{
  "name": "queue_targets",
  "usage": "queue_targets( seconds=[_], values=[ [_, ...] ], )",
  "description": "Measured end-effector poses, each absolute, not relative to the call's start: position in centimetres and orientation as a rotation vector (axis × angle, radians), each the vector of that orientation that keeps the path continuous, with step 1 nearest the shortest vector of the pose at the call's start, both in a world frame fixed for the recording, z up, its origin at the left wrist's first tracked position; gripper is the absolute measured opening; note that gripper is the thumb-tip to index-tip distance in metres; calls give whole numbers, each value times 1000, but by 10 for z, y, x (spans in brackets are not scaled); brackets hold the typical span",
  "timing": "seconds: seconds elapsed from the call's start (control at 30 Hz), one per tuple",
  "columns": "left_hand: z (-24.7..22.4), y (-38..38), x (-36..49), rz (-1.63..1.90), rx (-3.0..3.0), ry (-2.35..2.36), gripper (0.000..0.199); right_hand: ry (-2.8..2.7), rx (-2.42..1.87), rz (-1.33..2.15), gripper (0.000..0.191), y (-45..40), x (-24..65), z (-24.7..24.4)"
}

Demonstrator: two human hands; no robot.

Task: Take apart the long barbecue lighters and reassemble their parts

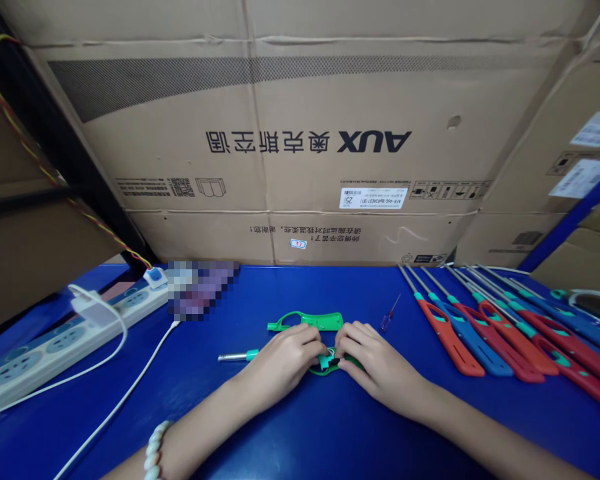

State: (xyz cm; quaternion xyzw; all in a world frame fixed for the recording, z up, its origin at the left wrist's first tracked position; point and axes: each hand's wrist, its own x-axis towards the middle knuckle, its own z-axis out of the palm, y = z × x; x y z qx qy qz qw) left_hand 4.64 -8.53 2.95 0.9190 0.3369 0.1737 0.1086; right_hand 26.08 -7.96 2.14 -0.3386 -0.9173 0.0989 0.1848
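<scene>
An opened green long-neck gas lighter (326, 371) lies between my hands, its metal tube (233, 358) pointing left. My left hand (287, 353) bends over the body from the left, fingers closed on it near the teal inner part (325, 361). From the other side, my right hand (373, 357) pinches the lighter near a small black part (334, 363) and thin wires. Fingers cover much of the inside. Just beyond both hands lies a separate green half shell (325, 322).
A small purple screwdriver (387, 321) lies behind my right hand. Several finished-looking red, orange and blue lighters (460, 343) lie in a row at the right. On the left is a white power strip (55, 340) with a white cable (145, 370). A large cardboard panel (300, 167) stands behind.
</scene>
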Motion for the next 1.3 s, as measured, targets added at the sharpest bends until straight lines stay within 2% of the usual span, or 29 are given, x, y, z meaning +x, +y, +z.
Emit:
queue_targets(
  seconds=[1.3],
  values=[
    [21, -88, 48, 578, 2697, 1038, 24, -2549, -1004, 396, 12, -79, 260, 20]
  ],
)
